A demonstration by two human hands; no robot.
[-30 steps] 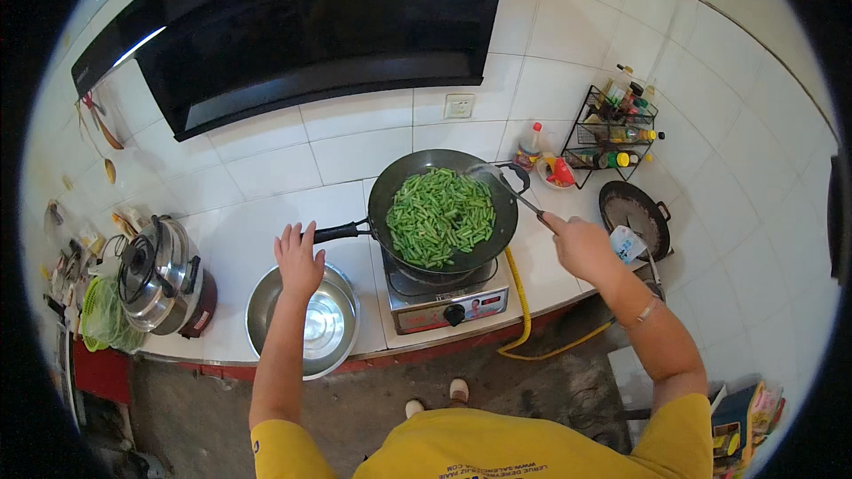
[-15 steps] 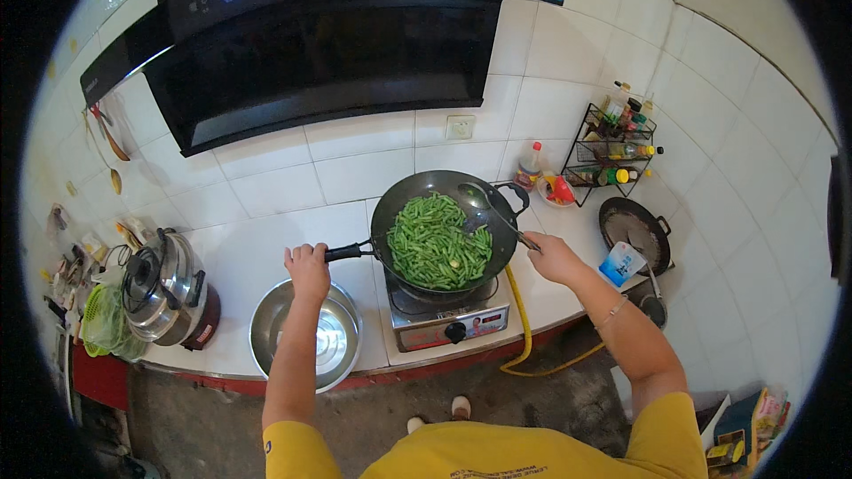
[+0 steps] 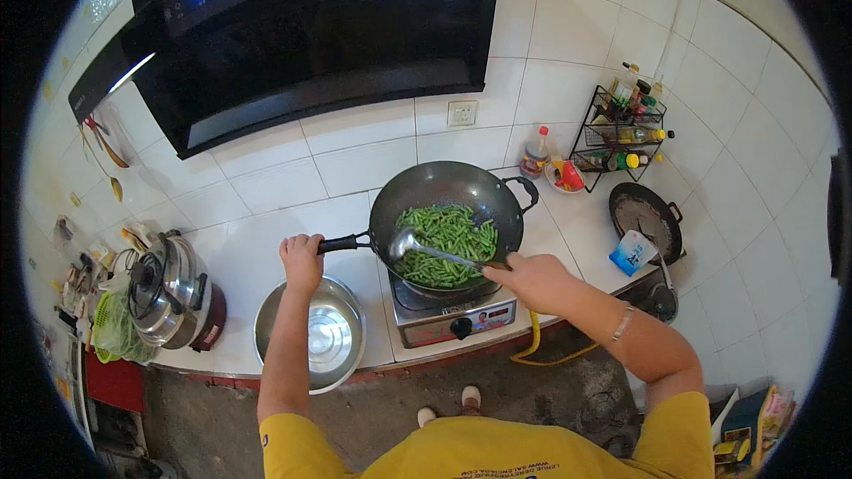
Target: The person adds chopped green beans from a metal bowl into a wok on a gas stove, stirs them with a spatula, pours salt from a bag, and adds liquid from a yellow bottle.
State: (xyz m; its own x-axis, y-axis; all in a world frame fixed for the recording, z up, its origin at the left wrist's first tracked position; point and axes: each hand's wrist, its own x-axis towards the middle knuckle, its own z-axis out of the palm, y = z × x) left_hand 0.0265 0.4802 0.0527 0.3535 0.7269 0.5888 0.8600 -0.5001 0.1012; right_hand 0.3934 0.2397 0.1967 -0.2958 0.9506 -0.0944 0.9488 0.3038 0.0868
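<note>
A dark wok (image 3: 426, 179) sits on a gas stove (image 3: 461, 324), with cut green beans (image 3: 450, 235) heaped in its bottom. My left hand (image 3: 302, 262) is closed around the wok's long black handle (image 3: 342, 243). In my right hand (image 3: 532, 284) I grip the wooden end of a metal ladle (image 3: 406, 245). The ladle's bowl rests over the left part of the beans, its shaft slanting across them. Below my left forearm stands a wide metal basin (image 3: 342, 337), partly hidden by the arm.
At left is a steel pressure cooker (image 3: 164, 297) beside a green basket (image 3: 111, 324). A spice rack (image 3: 621, 133), a sauce bottle (image 3: 534, 155), a smaller pan (image 3: 635, 204) and a blue-white packet (image 3: 632, 253) stand right. A yellow hose (image 3: 537, 341) runs from the stove. A range hood (image 3: 328, 44) overhangs.
My right hand has come nearer and to the left, sweeping the ladle from the wok's upper right to its left side. The beans have shifted lower. My left hand still holds the handle.
</note>
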